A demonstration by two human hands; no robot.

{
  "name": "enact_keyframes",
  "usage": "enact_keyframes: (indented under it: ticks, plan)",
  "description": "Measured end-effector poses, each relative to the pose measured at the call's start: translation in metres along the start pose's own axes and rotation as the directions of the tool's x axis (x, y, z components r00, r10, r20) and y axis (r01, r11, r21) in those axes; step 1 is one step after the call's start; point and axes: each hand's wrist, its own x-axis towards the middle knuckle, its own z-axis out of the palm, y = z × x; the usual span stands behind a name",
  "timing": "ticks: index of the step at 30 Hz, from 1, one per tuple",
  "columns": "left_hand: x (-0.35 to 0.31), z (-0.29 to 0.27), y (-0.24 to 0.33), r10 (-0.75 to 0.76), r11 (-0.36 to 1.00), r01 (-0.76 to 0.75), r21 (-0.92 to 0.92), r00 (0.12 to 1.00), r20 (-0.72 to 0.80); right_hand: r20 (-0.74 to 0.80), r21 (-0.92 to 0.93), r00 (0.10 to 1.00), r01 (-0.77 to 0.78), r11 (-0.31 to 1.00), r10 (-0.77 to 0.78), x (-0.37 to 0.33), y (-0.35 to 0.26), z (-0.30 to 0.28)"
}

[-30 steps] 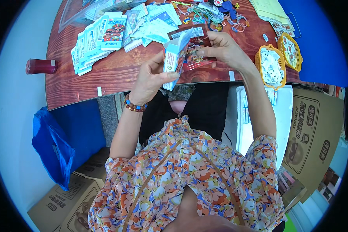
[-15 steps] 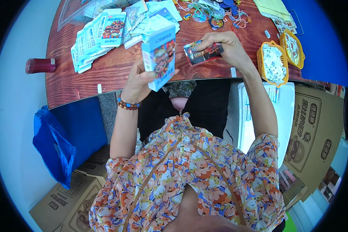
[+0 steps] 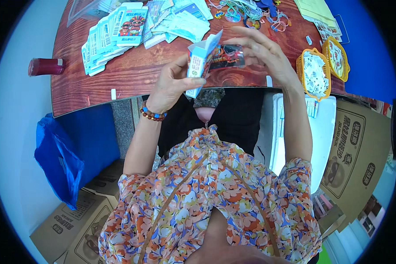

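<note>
My left hand (image 3: 170,83) grips a small light-blue and white cardboard box (image 3: 197,66), thumb across its front. The box is tilted, and its top flap stands up. Just right of it is a dark printed packet (image 3: 228,57), its left end against or behind the box. My right hand (image 3: 266,53) has its lower fingers at the packet's right end, slightly blurred, while its upper fingers reach out above it. Whether the packet's left end is inside the box is hidden.
Beyond my left hand lie stacked flat blue boxes (image 3: 102,46) and loose pale packets (image 3: 187,27). Coloured cords and trinkets (image 3: 251,15) lie at the back. Yellow baskets (image 3: 314,94) stand at the right edge, a dark red jar (image 3: 47,67) at the left. Cartons (image 3: 361,145) flank me.
The box in my left hand has turned, showing its narrow side and raised flap. The dark packet has come up against the box, and the upper fingers of my right hand have stretched out.
</note>
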Motion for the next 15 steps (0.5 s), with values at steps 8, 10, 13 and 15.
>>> enact_keyframes:
  ticks: [8, 10, 13, 15]
  plan:
    - [0.008, 0.008, -0.011, 0.231, 0.824, -0.214, 0.524, 0.972, 0.032, -0.250, -0.083, 0.964, 0.070, 0.994, -0.089, 0.004, 0.013, 0.003]
    - [0.010, 0.006, -0.013, 0.393, 0.564, -0.256, 0.785, 0.919, 0.017, -0.486, -0.052, 0.870, 0.066, 0.996, -0.083, 0.002, -0.002, -0.003]
    - [0.010, 0.008, -0.017, 0.492, 0.378, -0.235, 0.896, 0.871, 0.021, -0.450, -0.152, 0.870, 0.149, 0.977, -0.203, -0.019, -0.027, -0.002]
    - [0.015, 0.011, -0.019, 0.524, 0.319, -0.239, 0.917, 0.851, 0.040, -0.449, -0.193, 0.875, 0.105, 0.976, -0.183, -0.021, -0.037, 0.006]
